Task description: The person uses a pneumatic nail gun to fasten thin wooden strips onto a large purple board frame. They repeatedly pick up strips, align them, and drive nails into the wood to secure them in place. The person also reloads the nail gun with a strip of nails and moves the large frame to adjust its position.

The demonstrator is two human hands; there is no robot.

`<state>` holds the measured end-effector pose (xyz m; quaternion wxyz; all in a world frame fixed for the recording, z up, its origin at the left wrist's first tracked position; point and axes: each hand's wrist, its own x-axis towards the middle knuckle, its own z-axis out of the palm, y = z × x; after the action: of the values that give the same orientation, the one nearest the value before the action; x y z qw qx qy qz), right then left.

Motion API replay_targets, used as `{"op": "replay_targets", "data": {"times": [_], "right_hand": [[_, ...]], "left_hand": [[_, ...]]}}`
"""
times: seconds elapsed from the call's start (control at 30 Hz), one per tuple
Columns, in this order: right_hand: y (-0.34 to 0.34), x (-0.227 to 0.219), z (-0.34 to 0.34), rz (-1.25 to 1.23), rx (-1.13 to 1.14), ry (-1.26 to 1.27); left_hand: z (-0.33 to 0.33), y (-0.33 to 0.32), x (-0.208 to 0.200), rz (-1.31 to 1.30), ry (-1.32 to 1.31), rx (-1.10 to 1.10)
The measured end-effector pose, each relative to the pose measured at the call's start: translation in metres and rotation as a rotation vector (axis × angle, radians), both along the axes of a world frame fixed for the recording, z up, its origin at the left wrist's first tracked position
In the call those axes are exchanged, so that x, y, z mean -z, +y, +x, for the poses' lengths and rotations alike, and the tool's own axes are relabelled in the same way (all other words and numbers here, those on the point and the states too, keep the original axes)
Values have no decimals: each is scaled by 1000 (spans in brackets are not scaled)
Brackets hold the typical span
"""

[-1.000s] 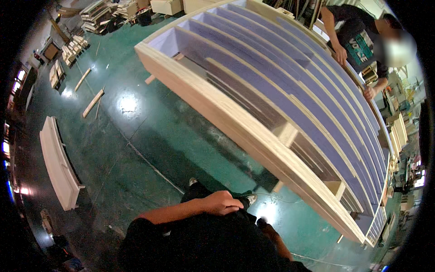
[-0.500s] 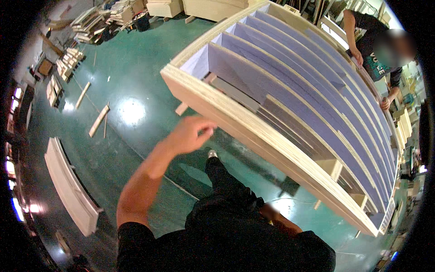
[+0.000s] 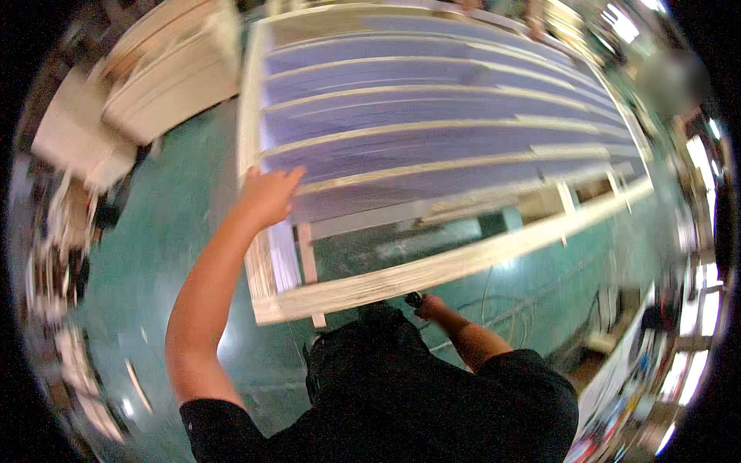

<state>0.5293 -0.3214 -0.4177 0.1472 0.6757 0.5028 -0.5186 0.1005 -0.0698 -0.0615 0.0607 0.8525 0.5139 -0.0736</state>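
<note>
A big wooden frame [image 3: 340, 290] with pale plywood rails stands in front of me, crossed by several long slats [image 3: 432, 123] with purplish-grey faces. Over its left rail [image 3: 255, 258] is my left hand [image 3: 270, 195], fingers apart and nothing seen in it; whether it touches the wood I cannot tell. My right hand [image 3: 429, 307] is low beside my body, just outside the near rail. It is closed around a small black object [image 3: 414, 299], partly hidden and too blurred to name.
Stacked pale wooden panels [image 3: 174, 77] stand at the far left. Loose timber pieces [image 3: 85, 378] lie on the green floor [image 3: 185, 193] at left. A cable or hose [image 3: 525, 328] trails on the floor at right. Another person [image 3: 670, 85], blurred, is at the far right.
My view has swung to the right, and I am closer to the frame. The left hand has gone from outside the near rail to above the left rail. My right hand has reached forward.
</note>
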Motion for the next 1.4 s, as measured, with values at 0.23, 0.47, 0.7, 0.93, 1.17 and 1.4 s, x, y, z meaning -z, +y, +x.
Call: {"op": "replay_targets", "data": {"times": [0.23,0.47,0.7,0.93,1.17,1.4], "right_hand": [[-94,-41,-151,44,360,-88],[-286,-6,-344,150,721,42],[-389,14,-487,37,1387,512],[-348,-5,-571,-169,1569,265],[-236,-155,-445,-27,1398,70],[-161,-341,-407,424,1517,-392]], "left_hand": [[-1,18,-4,16,36,281],[-8,22,-1,-44,6,375],[-24,49,2,-98,-41,425],[-79,66,-17,-69,-448,818],[-85,113,-25,-159,-277,1338],[-60,158,-10,-191,-284,1592]]}}
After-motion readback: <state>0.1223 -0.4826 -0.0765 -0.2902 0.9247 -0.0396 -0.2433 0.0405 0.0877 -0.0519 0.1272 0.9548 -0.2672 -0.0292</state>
